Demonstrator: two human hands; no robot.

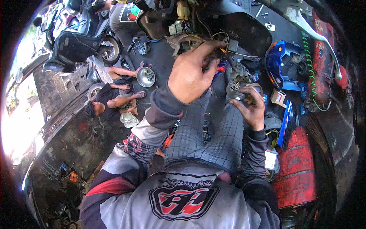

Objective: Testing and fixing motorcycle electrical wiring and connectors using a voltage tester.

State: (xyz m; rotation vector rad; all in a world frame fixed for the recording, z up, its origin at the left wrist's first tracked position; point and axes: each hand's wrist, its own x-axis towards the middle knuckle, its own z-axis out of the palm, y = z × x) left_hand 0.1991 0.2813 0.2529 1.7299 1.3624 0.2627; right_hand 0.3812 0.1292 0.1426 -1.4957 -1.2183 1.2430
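My left hand [195, 72] is closed in front of the motorbike's exposed wiring [198, 37], its index finger stretched toward the thin orange and yellow wires. What its fingers hold is hidden behind them. A small red piece [221, 69] shows just beside the thumb. To the right and lower, my right hand [252, 105] pinches a small grey box-shaped part [234, 91] between thumb and fingers. A dark square box [232, 46] hangs among the wires beyond my left fingertips. Above it sits a pale connector block [183, 10].
At left, a person [110, 100] sits on the floor near a metal bowl [146, 77] and a black scooter [74, 49]. A blue fairing [284, 65], a green coiled hose [309, 66] and a red cylindrical tank [295, 170] stand at right. Loose parts lie about.
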